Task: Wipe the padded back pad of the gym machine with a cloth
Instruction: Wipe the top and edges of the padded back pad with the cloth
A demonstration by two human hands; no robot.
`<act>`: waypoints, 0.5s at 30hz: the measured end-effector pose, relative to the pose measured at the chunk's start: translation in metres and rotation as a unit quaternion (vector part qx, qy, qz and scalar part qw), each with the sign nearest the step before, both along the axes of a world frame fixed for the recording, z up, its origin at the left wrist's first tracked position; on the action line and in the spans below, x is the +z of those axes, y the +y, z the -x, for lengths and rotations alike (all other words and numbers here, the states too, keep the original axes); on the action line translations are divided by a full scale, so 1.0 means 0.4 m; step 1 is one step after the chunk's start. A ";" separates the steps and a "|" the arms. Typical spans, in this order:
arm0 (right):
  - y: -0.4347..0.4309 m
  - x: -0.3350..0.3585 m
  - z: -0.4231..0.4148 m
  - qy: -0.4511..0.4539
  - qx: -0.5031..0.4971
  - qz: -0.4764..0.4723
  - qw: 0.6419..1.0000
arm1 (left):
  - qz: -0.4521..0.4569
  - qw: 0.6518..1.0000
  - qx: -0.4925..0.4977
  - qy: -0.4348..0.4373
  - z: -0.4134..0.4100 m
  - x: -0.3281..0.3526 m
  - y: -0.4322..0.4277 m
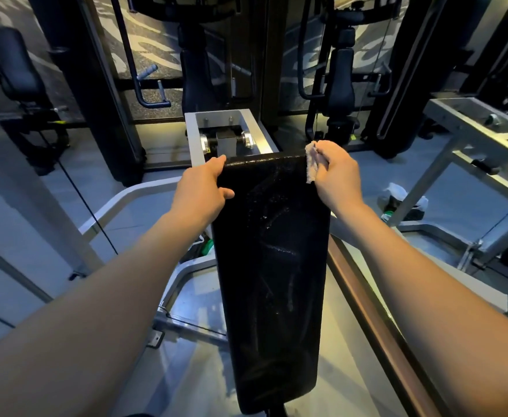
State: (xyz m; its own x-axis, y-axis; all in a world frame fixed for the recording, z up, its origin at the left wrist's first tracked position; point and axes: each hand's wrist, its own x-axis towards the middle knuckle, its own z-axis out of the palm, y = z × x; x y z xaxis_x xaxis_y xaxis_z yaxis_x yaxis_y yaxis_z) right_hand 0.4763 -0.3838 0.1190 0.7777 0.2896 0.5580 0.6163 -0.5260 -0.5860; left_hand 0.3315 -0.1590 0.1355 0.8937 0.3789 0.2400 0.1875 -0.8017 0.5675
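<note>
I record the long black padded back pad running down the centre of the head view, its narrow top edge far from me and its lower end at the bottom of the frame. Its vinyl face carries wet streaks and droplets, most densely in the upper half. At the top right corner the right hand has its fingers curled tight round a small, bunched, pale grey cloth, which is pressed against the right side edge of the back pad. At the top left corner the left hand clasps the pad's edge: the thumb lies on the front face, the forefinger reaches along the top edge, and the other fingers wrap out of sight behind. Directly behind the top edge stands a grey rectangular metal frame holding two shiny round fittings. A brown rail runs alongside the pad's right flank. On the grey floor to the right sits a white and green object, too blurred to identify.
</note>
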 end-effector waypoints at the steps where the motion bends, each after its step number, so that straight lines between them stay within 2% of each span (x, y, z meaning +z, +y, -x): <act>1: -0.004 0.004 -0.008 0.008 -0.001 0.007 1.000 | -0.011 1.000 0.004 -0.003 -0.003 -0.002 -0.002; 7: 0.006 0.070 -0.044 0.097 0.035 0.050 0.993 | -0.023 1.000 0.016 -0.013 -0.004 -0.014 -0.016; 11: -0.008 0.082 -0.041 0.092 0.095 0.098 0.986 | -0.017 1.000 0.014 -0.015 -0.001 -0.017 -0.017; 15: -0.015 0.068 -0.053 0.091 0.072 0.065 0.991 | -0.010 1.000 0.018 -0.008 0.001 -0.018 -0.010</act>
State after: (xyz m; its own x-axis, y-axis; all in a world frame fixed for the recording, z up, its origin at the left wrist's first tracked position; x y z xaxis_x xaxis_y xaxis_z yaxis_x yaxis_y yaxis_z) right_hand 0.4977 -0.3897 0.1464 0.8073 0.4648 0.3637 0.5811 -0.5181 -0.6276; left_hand 0.3312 -0.1632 0.1284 0.8753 0.4065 0.2620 0.2079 -0.8054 0.5551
